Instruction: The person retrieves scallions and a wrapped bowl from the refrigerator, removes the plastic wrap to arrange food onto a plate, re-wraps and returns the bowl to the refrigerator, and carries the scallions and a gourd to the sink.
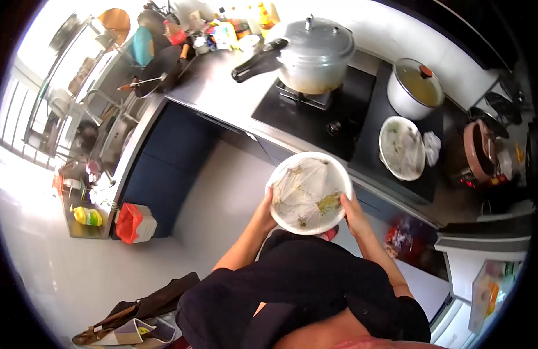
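**Film-covered bowl (304, 231) held level-looking in two hands, centre of frame**

Left hand (265, 212): grasping the bowl's rim at its left side. Right hand (352, 214): grasping the opposite side, thumb at the rim. Undersides of both grips hidden. Bowl white and round, in front of the dark clothing; clear film (304, 189) across the top, greenish and brownish bits showing through, contents unclear.

Above it in the frame, black hob (304, 119) set in a steel counter (216, 96). Lidded pressure cooker (315, 64) on the burner, black handle pointing left. Right of the hob, toward upper right: white pot (404, 100), glass lid with a reddish-brown knob, yellowish inside. Second film-covered bowl (404, 177) just below the pot, crumpled clear plastic (432, 149) beside its right edge. Pinkish appliance (477, 152), far right. Red-lined bin (131, 224) on the left, near a yellow bottle (87, 216).
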The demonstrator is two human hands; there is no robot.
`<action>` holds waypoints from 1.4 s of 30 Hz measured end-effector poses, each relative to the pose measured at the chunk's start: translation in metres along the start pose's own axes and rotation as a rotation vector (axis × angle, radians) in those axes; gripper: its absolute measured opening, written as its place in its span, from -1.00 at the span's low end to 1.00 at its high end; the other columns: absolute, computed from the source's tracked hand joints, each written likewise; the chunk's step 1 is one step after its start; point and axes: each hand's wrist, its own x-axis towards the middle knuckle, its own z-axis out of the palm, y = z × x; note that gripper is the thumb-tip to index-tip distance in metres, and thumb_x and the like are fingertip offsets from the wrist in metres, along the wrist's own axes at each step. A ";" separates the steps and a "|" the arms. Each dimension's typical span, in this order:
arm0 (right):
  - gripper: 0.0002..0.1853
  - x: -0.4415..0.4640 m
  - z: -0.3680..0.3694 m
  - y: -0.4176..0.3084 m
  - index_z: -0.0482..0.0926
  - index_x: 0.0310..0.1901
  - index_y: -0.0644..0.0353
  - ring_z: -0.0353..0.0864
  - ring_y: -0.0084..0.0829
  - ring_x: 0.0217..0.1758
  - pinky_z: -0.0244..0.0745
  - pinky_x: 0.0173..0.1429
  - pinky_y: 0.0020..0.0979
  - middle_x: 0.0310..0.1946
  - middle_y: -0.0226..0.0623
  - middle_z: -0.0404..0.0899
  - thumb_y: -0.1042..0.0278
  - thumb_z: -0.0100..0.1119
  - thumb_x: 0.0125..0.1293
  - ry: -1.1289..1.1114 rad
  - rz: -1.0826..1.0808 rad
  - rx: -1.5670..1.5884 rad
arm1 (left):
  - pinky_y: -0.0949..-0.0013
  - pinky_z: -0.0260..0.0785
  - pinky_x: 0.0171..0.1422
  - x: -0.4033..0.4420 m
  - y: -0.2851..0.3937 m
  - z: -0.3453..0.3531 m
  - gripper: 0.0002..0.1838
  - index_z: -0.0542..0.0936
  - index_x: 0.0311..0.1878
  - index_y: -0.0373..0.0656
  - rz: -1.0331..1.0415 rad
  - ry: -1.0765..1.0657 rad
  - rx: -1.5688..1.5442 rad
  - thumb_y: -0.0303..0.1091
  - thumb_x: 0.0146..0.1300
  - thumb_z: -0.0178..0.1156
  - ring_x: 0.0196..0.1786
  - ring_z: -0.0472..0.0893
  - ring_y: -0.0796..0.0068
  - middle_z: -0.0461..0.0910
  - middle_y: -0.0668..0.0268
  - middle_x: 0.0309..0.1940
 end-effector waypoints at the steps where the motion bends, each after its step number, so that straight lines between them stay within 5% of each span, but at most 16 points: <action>1: -0.34 0.017 0.013 -0.001 0.00 0.44 0.24 0.23 -0.37 0.33 0.15 0.38 -0.33 0.30 -0.16 0.26 0.12 -0.04 0.47 -0.073 -0.005 -0.019 | 0.02 0.09 0.49 0.000 0.008 -0.011 -0.31 0.11 0.46 -0.13 0.063 0.017 -0.070 0.16 0.46 -0.25 0.44 0.21 0.11 0.18 0.13 0.43; 6: -0.29 0.095 0.077 0.012 -0.12 0.49 0.21 0.18 -0.37 0.41 0.05 0.46 -0.31 0.40 -0.19 0.13 -0.01 -0.16 0.51 -0.325 -0.027 0.099 | -0.01 0.20 0.43 0.006 0.064 -0.052 -0.26 0.21 0.40 -0.22 0.338 0.063 -0.210 0.22 0.42 -0.20 0.34 0.36 0.06 0.32 0.06 0.34; 10: -0.25 0.137 0.097 0.016 -0.13 0.49 0.13 0.33 -0.28 0.33 0.32 0.28 -0.23 0.36 -0.10 0.21 -0.17 -0.21 0.48 -0.264 0.124 -0.103 | -0.01 0.19 0.44 0.042 0.134 -0.089 -0.26 0.23 0.40 -0.21 0.481 0.133 -0.226 0.21 0.40 -0.14 0.35 0.36 0.08 0.33 0.10 0.35; 14: -0.49 0.158 0.097 0.024 0.21 0.30 0.16 0.56 -0.30 0.11 0.46 0.10 -0.32 0.12 -0.08 0.48 -0.01 -0.15 0.50 -0.218 0.225 -0.149 | 0.01 0.15 0.46 0.093 0.220 -0.123 -0.27 0.24 0.40 -0.21 0.541 0.060 -0.207 0.20 0.39 -0.12 0.37 0.33 0.09 0.31 0.14 0.37; 23: -0.70 0.113 0.080 0.045 0.43 0.00 0.18 0.67 -0.38 -0.19 0.52 -0.14 -0.44 -0.17 -0.17 0.63 0.12 0.03 0.44 0.317 0.328 -0.054 | 0.01 0.21 0.42 0.226 0.325 -0.171 -0.33 0.26 0.40 -0.14 0.753 0.223 -0.020 0.14 0.40 -0.07 0.35 0.36 0.12 0.33 0.17 0.35; 29: -0.72 0.049 0.054 0.060 0.47 -0.06 0.22 0.66 -0.37 -0.23 0.52 -0.19 -0.46 -0.24 -0.17 0.63 0.17 0.05 0.41 0.658 0.370 -0.018 | -0.02 0.31 0.35 0.269 0.353 -0.180 -0.34 0.32 0.35 -0.13 0.566 0.235 -0.114 0.17 0.38 -0.04 0.32 0.39 0.15 0.38 0.18 0.30; 36: -0.69 0.021 0.044 0.088 0.46 -0.03 0.23 0.66 -0.37 -0.24 0.53 -0.20 -0.43 -0.23 -0.18 0.62 0.14 0.04 0.41 0.748 0.436 0.022 | 0.04 0.38 0.28 0.316 0.402 -0.215 -0.40 0.37 0.31 -0.12 0.431 0.118 -0.016 0.12 0.40 -0.06 0.21 0.50 0.16 0.48 0.19 0.21; 38: -0.69 0.012 0.050 0.093 0.47 -0.04 0.23 0.67 -0.36 -0.24 0.54 -0.20 -0.43 -0.24 -0.18 0.63 0.13 0.05 0.40 0.763 0.446 0.028 | 0.02 0.43 0.21 0.298 0.413 -0.179 -0.44 0.39 0.28 -0.16 0.428 0.146 0.038 0.06 0.42 -0.07 0.17 0.52 0.17 0.52 0.16 0.15; 39: -0.69 0.003 0.053 0.096 0.47 -0.05 0.23 0.67 -0.36 -0.24 0.54 -0.20 -0.43 -0.24 -0.18 0.63 0.13 0.05 0.40 0.783 0.450 0.036 | -0.01 0.33 0.30 0.307 0.420 -0.183 -0.28 0.31 0.36 -0.14 0.464 0.182 0.192 0.27 0.41 -0.25 0.27 0.42 0.08 0.41 0.20 0.28; 40: -0.69 -0.003 0.054 0.104 0.48 -0.06 0.23 0.67 -0.37 -0.26 0.54 -0.23 -0.44 -0.25 -0.18 0.64 0.13 0.07 0.39 0.775 0.459 0.032 | -0.01 0.32 0.30 0.300 0.429 -0.174 -0.28 0.33 0.34 -0.15 0.407 0.226 0.225 0.27 0.42 -0.30 0.25 0.43 0.10 0.42 0.21 0.25; 41: -0.70 -0.009 0.052 0.118 0.50 -0.08 0.23 0.68 -0.38 -0.28 0.54 -0.25 -0.44 -0.26 -0.18 0.65 0.14 0.09 0.37 0.789 0.467 0.035 | 0.02 0.45 0.14 0.318 0.439 -0.205 -0.38 0.42 0.24 -0.21 0.418 0.071 0.156 0.13 0.42 -0.20 0.10 0.53 0.13 0.52 0.16 0.11; 42: -0.70 -0.020 0.047 0.131 0.51 -0.09 0.22 0.68 -0.40 -0.29 0.54 -0.27 -0.44 -0.27 -0.19 0.66 0.14 0.10 0.36 0.830 0.468 0.046 | 0.11 0.55 -0.09 0.310 0.436 -0.181 -0.48 0.49 0.12 -0.27 0.452 0.162 0.384 -0.02 0.34 -0.07 -0.09 0.60 0.16 0.58 0.14 -0.04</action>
